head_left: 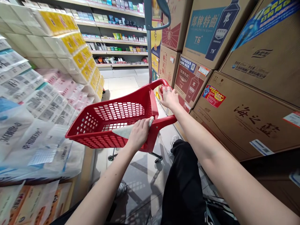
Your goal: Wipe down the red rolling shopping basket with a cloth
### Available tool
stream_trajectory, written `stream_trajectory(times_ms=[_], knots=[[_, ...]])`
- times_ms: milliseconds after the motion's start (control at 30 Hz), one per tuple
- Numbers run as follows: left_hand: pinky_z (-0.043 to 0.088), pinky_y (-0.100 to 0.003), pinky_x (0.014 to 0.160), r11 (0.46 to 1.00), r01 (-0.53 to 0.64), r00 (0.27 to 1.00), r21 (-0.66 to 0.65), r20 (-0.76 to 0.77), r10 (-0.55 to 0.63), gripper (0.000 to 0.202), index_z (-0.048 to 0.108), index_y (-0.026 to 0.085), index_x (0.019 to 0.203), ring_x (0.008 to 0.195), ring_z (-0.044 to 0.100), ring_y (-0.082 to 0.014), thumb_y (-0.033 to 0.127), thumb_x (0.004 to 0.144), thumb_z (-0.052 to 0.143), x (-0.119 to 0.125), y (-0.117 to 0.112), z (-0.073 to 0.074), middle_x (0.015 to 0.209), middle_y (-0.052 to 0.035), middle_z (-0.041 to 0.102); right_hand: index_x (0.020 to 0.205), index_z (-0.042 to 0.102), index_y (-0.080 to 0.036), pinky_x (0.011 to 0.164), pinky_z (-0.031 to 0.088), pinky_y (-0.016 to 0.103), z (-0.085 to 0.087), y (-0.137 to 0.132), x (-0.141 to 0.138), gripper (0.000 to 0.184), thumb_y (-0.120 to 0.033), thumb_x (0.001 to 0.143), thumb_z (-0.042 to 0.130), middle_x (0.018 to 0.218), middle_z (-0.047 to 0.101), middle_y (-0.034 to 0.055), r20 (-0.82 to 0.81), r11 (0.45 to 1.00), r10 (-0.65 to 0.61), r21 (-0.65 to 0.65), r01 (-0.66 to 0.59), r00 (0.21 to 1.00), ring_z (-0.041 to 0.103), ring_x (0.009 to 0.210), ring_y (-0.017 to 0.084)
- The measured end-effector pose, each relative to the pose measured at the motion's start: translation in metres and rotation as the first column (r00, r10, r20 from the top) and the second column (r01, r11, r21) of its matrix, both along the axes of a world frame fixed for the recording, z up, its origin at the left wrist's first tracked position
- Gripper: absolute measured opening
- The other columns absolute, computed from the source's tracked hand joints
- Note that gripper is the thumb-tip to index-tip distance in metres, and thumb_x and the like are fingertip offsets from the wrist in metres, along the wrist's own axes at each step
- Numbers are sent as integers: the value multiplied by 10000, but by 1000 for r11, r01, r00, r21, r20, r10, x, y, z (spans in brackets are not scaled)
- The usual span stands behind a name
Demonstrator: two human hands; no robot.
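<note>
A red plastic shopping cart (134, 103) with latticed sides stands tilted across the view in front of me, on small black casters. My left hand (140, 132) is closed round a pale cloth (123, 131), pressing it on the cart's near rim. Part of the cloth hangs inside the basket, and a corner pokes out beyond my fingers. Farther off, my right hand (169, 97) grips the red handle (161, 82) at the cart's end. Some of its fingertips are hidden behind the handle. Through the lattice the basket shows no goods.
Stacked cardboard cartons (253, 109) line the right side closely. Packs of tissue (49, 40) and plastic-wrapped paper (37, 125) are piled at left. Behind the cart rises a grey metal post (149, 50). Stocked shelves (117, 40) cross the back, beyond a tiled floor (118, 82).
</note>
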State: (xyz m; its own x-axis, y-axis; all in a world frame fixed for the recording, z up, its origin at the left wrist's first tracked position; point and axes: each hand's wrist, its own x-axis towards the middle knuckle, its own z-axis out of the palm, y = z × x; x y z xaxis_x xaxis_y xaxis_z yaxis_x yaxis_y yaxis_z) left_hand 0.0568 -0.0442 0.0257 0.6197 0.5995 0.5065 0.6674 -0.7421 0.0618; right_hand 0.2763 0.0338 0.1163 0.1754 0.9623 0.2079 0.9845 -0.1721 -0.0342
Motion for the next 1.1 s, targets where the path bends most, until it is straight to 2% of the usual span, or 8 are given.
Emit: stream_trajectory(times_ms=[200, 367, 633, 700, 800, 900, 1000, 1100], knots=[[403, -408, 930, 999, 20, 997, -25, 78, -18, 452, 372, 158, 1405, 1069, 511, -259, 190, 958, 316, 6, -2, -4, 1215, -136, 572, 1498, 242, -178, 1000, 363, 610, 0, -2, 3, 735, -412, 869, 542, 1545, 260, 211, 11, 1000, 16, 12, -16, 1000, 330, 1332, 432], [412, -406, 901, 1000, 19, 999, -10, 35, -19, 423, 389, 164, 1389, 1022, 529, -259, 242, 978, 322, -4, 5, -8, 1176, -134, 582, 1499, 237, -178, 982, 384, 597, -2, -1, 5, 741, -421, 870, 544, 1541, 263, 216, 11, 999, 30, 17, -30, 1000, 341, 1320, 435], [424, -418, 886, 988, -156, 988, -6, 13, 156, 320, 510, 147, 1186, 981, 525, -275, 303, 979, 322, -71, 25, -39, 1054, -144, 598, 1508, 205, -162, 1003, 347, 630, 1, -3, 1, 754, -412, 879, 536, 1543, 237, 226, 10, 1000, 27, -10, -27, 1000, 325, 1319, 432], [420, -424, 893, 982, -189, 982, 7, 9, 189, 312, 514, 161, 1170, 987, 528, -276, 318, 981, 322, -79, 27, -42, 1042, -140, 600, 1506, 211, -164, 999, 355, 625, 1, -3, -1, 758, -425, 876, 542, 1547, 236, 225, 3, 1000, 17, -6, -17, 1000, 326, 1321, 438], [426, -417, 875, 986, -165, 986, 8, -1, 165, 297, 516, 175, 1149, 971, 537, -271, 325, 980, 323, -67, 23, -34, 1045, -135, 600, 1508, 210, -168, 994, 369, 613, 1, -3, -3, 763, -435, 874, 540, 1550, 238, 221, -6, 1000, 13, -9, -13, 1000, 320, 1330, 444], [433, -394, 849, 997, -68, 998, -22, 8, 68, 286, 516, 165, 1131, 939, 543, -253, 303, 987, 311, -34, 12, -19, 1042, -129, 606, 1506, 214, -171, 998, 363, 615, 0, -3, -2, 749, -424, 877, 533, 1551, 241, 215, 2, 1000, 14, -3, -14, 1000, 321, 1331, 443], [424, -396, 821, 997, -76, 997, 1, 10, 76, 301, 515, 159, 1142, 919, 548, -255, 296, 996, 290, -5, 4, -8, 1021, -128, 613, 1507, 215, -166, 1008, 349, 617, 0, -4, 2, 750, -410, 873, 535, 1555, 232, 214, 13, 999, 35, -5, -35, 999, 318, 1334, 441], [425, -382, 803, 999, -39, 999, 4, -36, 39, 310, 518, 169, 1148, 906, 563, -246, 309, 999, 285, -7, 7, -10, 1004, -118, 621, 1516, 197, -176, 1009, 353, 603, 0, -5, 9, 753, -405, 875, 520, 1562, 228, 202, 12, 997, 72, -13, -72, 997, 312, 1343, 432]])
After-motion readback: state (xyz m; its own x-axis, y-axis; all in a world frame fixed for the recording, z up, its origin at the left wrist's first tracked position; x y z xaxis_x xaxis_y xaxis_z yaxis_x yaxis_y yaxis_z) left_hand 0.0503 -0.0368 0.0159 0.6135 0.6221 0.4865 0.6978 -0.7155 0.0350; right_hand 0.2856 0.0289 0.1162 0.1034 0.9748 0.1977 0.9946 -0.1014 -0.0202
